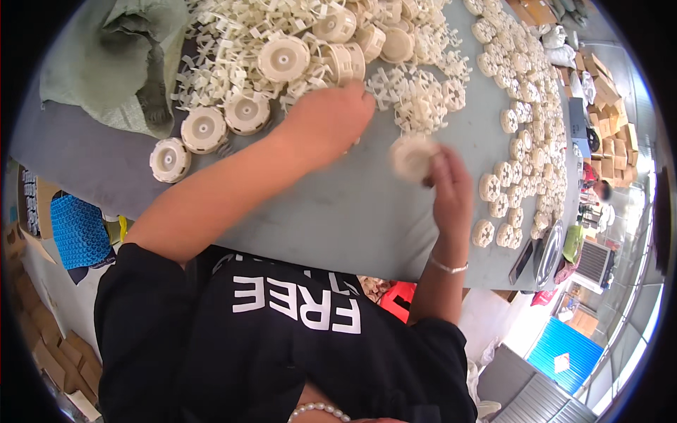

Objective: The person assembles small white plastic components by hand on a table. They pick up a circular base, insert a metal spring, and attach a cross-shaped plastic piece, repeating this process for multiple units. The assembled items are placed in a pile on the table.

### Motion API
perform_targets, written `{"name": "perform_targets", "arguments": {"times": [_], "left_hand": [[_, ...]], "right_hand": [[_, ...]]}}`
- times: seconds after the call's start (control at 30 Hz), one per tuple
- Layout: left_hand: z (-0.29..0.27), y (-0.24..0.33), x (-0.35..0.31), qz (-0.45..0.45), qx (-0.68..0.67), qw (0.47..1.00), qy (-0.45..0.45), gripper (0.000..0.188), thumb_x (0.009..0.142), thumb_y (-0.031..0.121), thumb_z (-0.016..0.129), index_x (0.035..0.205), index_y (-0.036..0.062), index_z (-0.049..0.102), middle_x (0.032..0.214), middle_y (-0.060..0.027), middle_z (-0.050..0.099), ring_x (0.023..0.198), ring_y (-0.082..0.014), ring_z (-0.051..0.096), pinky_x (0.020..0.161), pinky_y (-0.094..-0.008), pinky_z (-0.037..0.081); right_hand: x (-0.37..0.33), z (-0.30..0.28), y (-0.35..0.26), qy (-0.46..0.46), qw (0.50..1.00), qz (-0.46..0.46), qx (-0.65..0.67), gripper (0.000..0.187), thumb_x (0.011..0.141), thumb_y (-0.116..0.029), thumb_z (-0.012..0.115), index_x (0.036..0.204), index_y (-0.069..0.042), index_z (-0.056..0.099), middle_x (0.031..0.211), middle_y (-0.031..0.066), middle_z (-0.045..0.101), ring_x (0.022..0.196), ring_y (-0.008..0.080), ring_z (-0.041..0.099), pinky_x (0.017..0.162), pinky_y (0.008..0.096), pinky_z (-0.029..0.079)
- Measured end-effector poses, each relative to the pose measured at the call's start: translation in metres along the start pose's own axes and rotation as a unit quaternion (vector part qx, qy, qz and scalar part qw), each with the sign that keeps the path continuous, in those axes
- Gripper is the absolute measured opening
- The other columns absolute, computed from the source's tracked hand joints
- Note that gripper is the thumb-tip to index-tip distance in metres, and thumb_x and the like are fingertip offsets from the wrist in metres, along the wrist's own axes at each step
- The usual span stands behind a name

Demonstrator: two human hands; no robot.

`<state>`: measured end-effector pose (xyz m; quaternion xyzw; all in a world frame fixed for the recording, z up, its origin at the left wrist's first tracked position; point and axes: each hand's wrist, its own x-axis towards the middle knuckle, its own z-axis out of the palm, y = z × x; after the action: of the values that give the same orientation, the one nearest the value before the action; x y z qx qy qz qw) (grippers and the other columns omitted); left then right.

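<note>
My right hand point(453, 187) pinches a round cream plastic wheel-like part point(410, 158) by its edge, a little above the grey table; the part is blurred. Curled fingers close my left hand point(335, 120) at the near edge of a heap of small white clip-like plastic pieces point(416, 102). What it holds, if anything, is hidden by the back of the hand. Just beyond it lie larger round cream parts, one on its side point(345, 63) and another facing up point(283, 59). Several more round parts point(204, 130) sit left of my left forearm.
Many round white assembled parts point(525, 141) spread in rows along the table's right side. A phone-like dark slab point(522, 262) lies at the right corner. A greenish woven sack point(99, 77) rests at the far left. Cardboard boxes point(613, 134) stand beyond, with a person point(599, 189) in the background.
</note>
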<state>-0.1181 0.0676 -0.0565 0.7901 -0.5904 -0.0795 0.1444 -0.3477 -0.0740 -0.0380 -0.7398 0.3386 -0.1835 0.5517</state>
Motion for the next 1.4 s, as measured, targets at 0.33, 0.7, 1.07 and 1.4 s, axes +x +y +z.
{"name": "perform_targets", "arguments": {"times": [0.33,0.7,1.07,1.4], "left_hand": [[0.016,0.037,-0.092,-0.138,-0.799,0.564,-0.155,0.025,0.106,0.018,0.07,0.127,0.0046,0.068,0.116,-0.0055,0.077,0.099,-0.0124,0.073,0.076,-0.0286,0.059],[-0.009,0.048,-0.091,-0.038,-0.44,0.892,-0.096,0.055,0.088,0.018,0.085,0.137,0.0076,0.062,0.137,-0.0104,0.068,0.093,-0.0248,0.076,0.086,-0.0374,0.061],[0.04,0.043,-0.093,0.085,-0.399,0.912,-0.041,0.067,0.082,0.015,0.086,0.144,0.0139,0.06,0.146,-0.0102,0.062,0.124,-0.0351,0.066,0.099,-0.0443,0.058],[0.044,0.045,-0.099,0.082,-0.429,0.899,-0.021,0.044,0.087,0.014,0.082,0.13,0.0125,0.069,0.138,-0.0055,0.065,0.072,-0.0173,0.068,0.069,-0.0323,0.058]], "right_hand": [[-0.078,0.058,0.007,0.029,0.965,-0.258,-0.034,0.05,0.079,-0.006,0.092,0.126,-0.001,0.074,0.116,0.0118,0.068,0.086,0.0171,0.068,0.072,0.031,0.059],[-0.073,0.039,0.006,-0.021,0.953,-0.213,-0.216,0.036,0.077,0.002,0.087,0.111,-0.004,0.078,0.107,0.0107,0.075,0.092,0.0233,0.074,0.078,0.0337,0.061],[0.008,0.007,0.022,0.03,0.917,-0.214,-0.337,0.018,0.094,-0.007,0.079,0.11,-0.002,0.073,0.108,0.0071,0.073,0.093,0.0197,0.072,0.081,0.0321,0.058],[-0.061,-0.047,0.057,0.044,0.859,0.124,0.495,0.026,0.114,-0.019,0.052,0.132,-0.002,0.059,0.095,0.0011,0.058,0.077,0.0112,0.048,0.054,0.0249,0.04]]}}
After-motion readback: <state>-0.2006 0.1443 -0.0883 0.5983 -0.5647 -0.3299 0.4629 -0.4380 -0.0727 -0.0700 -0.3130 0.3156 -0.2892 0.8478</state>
